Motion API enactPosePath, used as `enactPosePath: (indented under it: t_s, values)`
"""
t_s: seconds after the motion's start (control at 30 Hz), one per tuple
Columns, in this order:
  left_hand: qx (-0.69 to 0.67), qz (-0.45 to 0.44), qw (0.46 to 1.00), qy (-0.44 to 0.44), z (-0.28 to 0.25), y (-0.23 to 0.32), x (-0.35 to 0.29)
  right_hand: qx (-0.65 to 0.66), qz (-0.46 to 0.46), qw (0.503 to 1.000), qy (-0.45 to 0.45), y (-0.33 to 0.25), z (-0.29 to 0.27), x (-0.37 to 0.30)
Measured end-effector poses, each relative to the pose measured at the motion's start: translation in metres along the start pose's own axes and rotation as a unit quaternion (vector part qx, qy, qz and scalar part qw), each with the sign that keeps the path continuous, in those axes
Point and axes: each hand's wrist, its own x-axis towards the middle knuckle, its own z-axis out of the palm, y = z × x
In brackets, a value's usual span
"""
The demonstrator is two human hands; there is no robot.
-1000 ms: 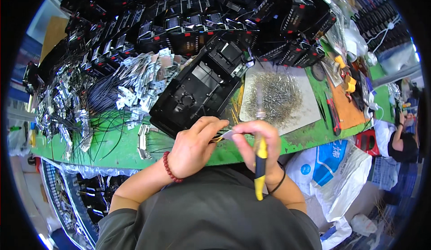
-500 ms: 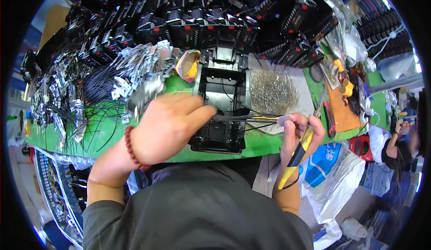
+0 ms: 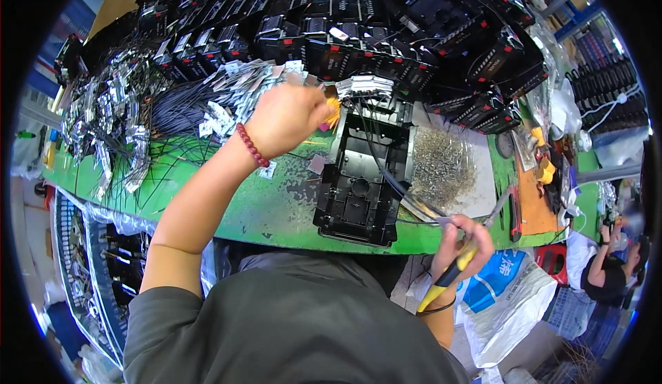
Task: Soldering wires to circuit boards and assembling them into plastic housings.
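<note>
My left hand (image 3: 289, 120) is raised over the bench, fingers curled, beside a bunch of orange-yellow strands (image 3: 334, 113) at the housing's upper left corner. Whatever its fingertips pinch is hidden and slightly blurred. In my right hand (image 3: 465, 249) lies a slim tool with a yellow-and-black handle (image 3: 447, 278), its metal end pointing up and away. The same hand's thumb and finger pinch black wires (image 3: 400, 187) close to a small greyish tab (image 3: 445, 220). Those wires arc down from the open black plastic housing (image 3: 358, 208) in front of me.
Black housings (image 3: 283, 36) are stacked along the back. Metal plates with wires (image 3: 121, 118) pile up at left. A transparent bag of small metal parts (image 3: 445, 167) lies right of the housing. A red-and-black cutter (image 3: 515, 215) rests near an orange board (image 3: 541, 205).
My left hand has left the wires above the housing and moved up and away, to the orange-yellow strands. The right hand still holds the tool and wires. The whole view has shifted.
</note>
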Motion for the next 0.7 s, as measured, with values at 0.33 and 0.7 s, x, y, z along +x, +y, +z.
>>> enactPosePath:
  t_s: [0.33,0.7]
  values:
    - [-0.153,-0.071,0.986,-0.016,0.059,0.001,-0.035,0.066,-0.030,0.945,-0.320,-0.050,0.054,0.018]
    - [-0.131,-0.176,0.949,0.228,-0.091,-0.014,-0.179,0.100,-0.044,0.993,-0.039,-0.012,0.037,-0.012]
